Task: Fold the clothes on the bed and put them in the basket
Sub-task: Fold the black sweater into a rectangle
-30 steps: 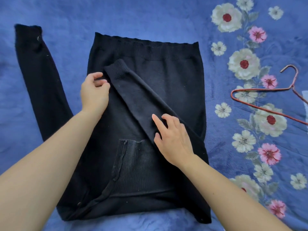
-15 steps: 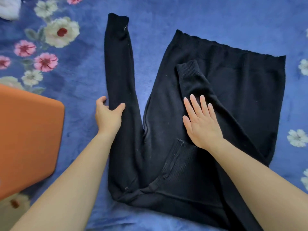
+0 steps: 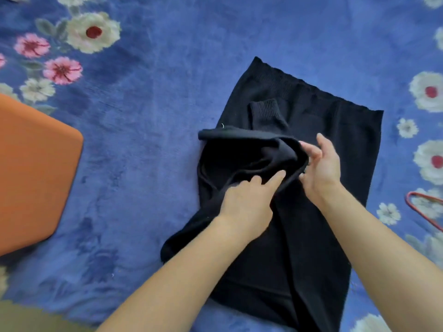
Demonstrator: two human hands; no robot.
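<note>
On the far-left edge of the bed lies an orange object with a rounded corner (image 3: 36, 168), flat on the blue floral blanket (image 3: 148, 116); what it is cannot be told. To its right, past a bare stretch of blanket, a black knit sweater (image 3: 311, 248) is spread out flat, its ribbed hem (image 3: 287, 80) at the far end. One ribbed cuff (image 3: 266, 111) lies folded inward on the body of the sweater, just near of the hem.

The left hand (image 3: 247, 202) holds the other sleeve (image 3: 239, 149), which is lifted off the blanket and doubled over toward the right. Thumb and forefinger lie close together on top of the cloth, pinching it; the remaining fingers are hidden beneath.

The right hand (image 3: 323, 168) meets the bend of that sleeve from the right, fingers slightly parted and curved above it, thumb below, so that the fold sits between them. Motion blur softens the fingertips.

At the right edge, well apart from the sweater, part of a red wire hanger (image 3: 422, 207) rests on the blanket.
</note>
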